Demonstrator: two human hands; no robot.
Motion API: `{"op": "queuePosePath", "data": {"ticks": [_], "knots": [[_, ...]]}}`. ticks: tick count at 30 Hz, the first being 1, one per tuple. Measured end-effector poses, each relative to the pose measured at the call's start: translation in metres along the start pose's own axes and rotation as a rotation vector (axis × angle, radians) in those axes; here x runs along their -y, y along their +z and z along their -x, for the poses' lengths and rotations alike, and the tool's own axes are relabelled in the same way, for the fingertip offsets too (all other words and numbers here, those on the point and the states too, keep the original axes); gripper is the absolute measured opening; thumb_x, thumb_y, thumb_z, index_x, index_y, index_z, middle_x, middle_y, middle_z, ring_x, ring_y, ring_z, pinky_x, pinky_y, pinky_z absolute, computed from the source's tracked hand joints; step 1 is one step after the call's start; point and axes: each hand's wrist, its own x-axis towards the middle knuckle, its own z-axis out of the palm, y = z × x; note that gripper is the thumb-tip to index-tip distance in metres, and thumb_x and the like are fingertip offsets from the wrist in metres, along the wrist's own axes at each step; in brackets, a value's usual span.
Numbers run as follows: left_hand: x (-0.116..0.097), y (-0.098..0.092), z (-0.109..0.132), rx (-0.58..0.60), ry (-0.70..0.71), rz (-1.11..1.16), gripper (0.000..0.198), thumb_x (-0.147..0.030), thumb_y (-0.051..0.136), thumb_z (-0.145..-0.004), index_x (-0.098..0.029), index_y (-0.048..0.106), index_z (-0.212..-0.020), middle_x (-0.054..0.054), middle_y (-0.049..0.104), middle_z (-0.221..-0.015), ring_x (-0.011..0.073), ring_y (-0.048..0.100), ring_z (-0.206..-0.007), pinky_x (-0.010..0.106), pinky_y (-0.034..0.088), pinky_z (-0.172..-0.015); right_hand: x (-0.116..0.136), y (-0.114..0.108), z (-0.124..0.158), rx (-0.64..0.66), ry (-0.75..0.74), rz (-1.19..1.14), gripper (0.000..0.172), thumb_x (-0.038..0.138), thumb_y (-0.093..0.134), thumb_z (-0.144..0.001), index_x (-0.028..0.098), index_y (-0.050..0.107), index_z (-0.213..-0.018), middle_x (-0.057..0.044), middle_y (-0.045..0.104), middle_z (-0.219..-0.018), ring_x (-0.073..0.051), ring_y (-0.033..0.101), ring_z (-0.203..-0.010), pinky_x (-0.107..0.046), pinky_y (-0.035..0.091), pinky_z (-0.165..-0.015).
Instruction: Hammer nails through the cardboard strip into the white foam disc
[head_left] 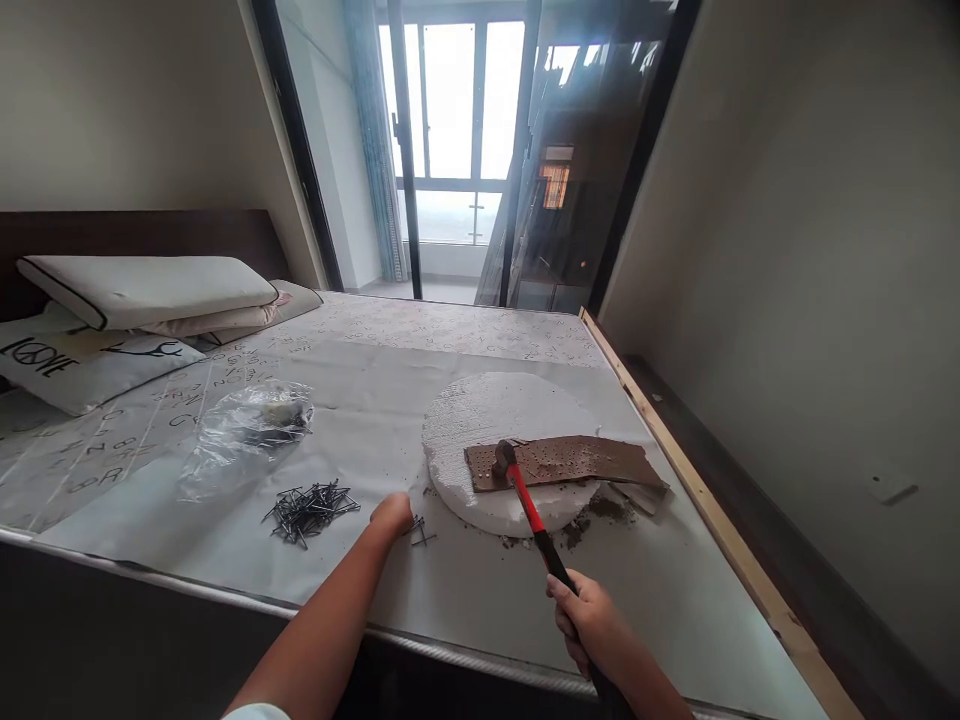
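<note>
My right hand [592, 618] is wrapped round the black grip of a hammer [529, 500] with a red lower shaft. Its head lies over the left part of a brown board [574, 462] dotted with small holes or nail heads. Under the board is a round white foam disc [480, 410]. My left hand [392, 513] is closed, low over the white sheet, left of the disc; its fingertips are hidden from me. Right beside it lie a few loose nails [423, 534]. Farther left is a heap of nails [309, 510].
A clear plastic bag [240, 425] with something dark inside lies on the sheet [360, 390] over the mattress. Pillows [150, 290] are stacked by the headboard at left. A wooden rail [697, 490] runs along the right edge. Brown crumbs [577, 528] lie beside the disc.
</note>
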Motion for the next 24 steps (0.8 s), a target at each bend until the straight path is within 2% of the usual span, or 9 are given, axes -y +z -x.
{"op": "queuePosePath", "data": {"ticks": [3, 5, 8, 10, 12, 16, 20, 24], "knots": [[-0.005, -0.015, 0.001, -0.012, -0.091, -0.056, 0.016, -0.012, 0.063, -0.054, -0.012, 0.063, -0.070, 0.020, 0.067, -0.090, 0.0342, 0.064, -0.084, 0.036, 0.046, -0.064, 0.000, 0.000, -0.002, -0.006, -0.004, -0.022, 0.049, 0.068, 0.050, -0.065, 0.022, 0.037, -0.074, 0.014, 0.035, -0.041, -0.003, 0.025, -0.023, -0.016, 0.024, -0.021], [-0.009, -0.031, 0.005, -0.065, -0.087, -0.069, 0.015, -0.015, 0.058, -0.061, -0.013, 0.064, -0.075, 0.019, 0.067, -0.096, 0.0311, 0.063, -0.088, 0.033, 0.045, -0.065, 0.001, 0.000, -0.002, 0.003, -0.018, -0.046, 0.048, 0.068, 0.049, -0.067, 0.022, 0.037, -0.074, 0.014, 0.036, -0.042, -0.002, 0.025, -0.023, -0.016, 0.024, -0.021], [-0.022, -0.051, 0.017, -0.267, 0.060, -0.012, 0.014, -0.017, 0.052, -0.069, -0.016, 0.064, -0.075, 0.013, 0.069, -0.088, 0.0245, 0.063, -0.085, 0.028, 0.044, -0.068, 0.002, 0.000, 0.000, 0.014, -0.060, -0.075, 0.047, 0.068, 0.048, -0.070, 0.022, 0.037, -0.075, 0.014, 0.035, -0.044, -0.002, 0.026, -0.023, -0.015, 0.023, -0.021], [-0.036, -0.056, 0.027, -0.409, 0.222, 0.151, 0.015, -0.022, 0.050, -0.074, -0.017, 0.064, -0.073, 0.008, 0.070, -0.079, 0.0210, 0.063, -0.079, 0.027, 0.044, -0.068, 0.004, -0.001, 0.002, 0.020, -0.075, -0.092, 0.048, 0.068, 0.047, -0.071, 0.022, 0.038, -0.076, 0.014, 0.035, -0.044, -0.002, 0.027, -0.023, -0.015, 0.024, -0.021], [-0.054, -0.054, 0.036, -0.470, 0.356, 0.404, 0.018, -0.028, 0.051, -0.076, -0.019, 0.066, -0.077, 0.005, 0.070, -0.076, 0.0182, 0.063, -0.072, 0.026, 0.046, -0.066, 0.005, -0.002, 0.003, 0.030, -0.070, -0.110, 0.049, 0.069, 0.047, -0.071, 0.021, 0.038, -0.078, 0.014, 0.036, -0.045, -0.002, 0.027, -0.024, -0.015, 0.025, -0.022], [-0.094, -0.036, 0.042, -0.449, 0.491, 0.796, 0.023, -0.032, 0.056, -0.073, -0.018, 0.069, -0.086, 0.003, 0.070, -0.073, 0.0164, 0.063, -0.067, 0.026, 0.049, -0.062, 0.008, -0.007, 0.006, 0.011, -0.061, -0.131, 0.051, 0.070, 0.049, -0.069, 0.021, 0.039, -0.079, 0.014, 0.036, -0.046, -0.002, 0.028, -0.025, -0.015, 0.025, -0.024], [-0.123, -0.021, 0.035, -0.414, 0.535, 0.898, 0.020, -0.032, 0.058, -0.073, -0.017, 0.071, -0.079, 0.003, 0.071, -0.071, 0.0174, 0.064, -0.066, 0.027, 0.050, -0.061, 0.011, -0.013, 0.011, -0.026, -0.064, -0.133, 0.050, 0.069, 0.050, -0.070, 0.021, 0.039, -0.080, 0.014, 0.035, -0.046, -0.003, 0.027, -0.026, -0.016, 0.025, -0.024], [-0.140, -0.011, 0.025, -0.432, 0.550, 0.870, 0.019, -0.031, 0.059, -0.074, -0.017, 0.072, -0.077, 0.005, 0.072, -0.077, 0.0183, 0.065, -0.071, 0.027, 0.050, -0.064, 0.012, -0.019, 0.013, -0.045, -0.056, -0.128, 0.048, 0.067, 0.049, -0.072, 0.021, 0.039, -0.081, 0.014, 0.037, -0.047, -0.003, 0.028, -0.027, -0.016, 0.027, -0.025]]}}
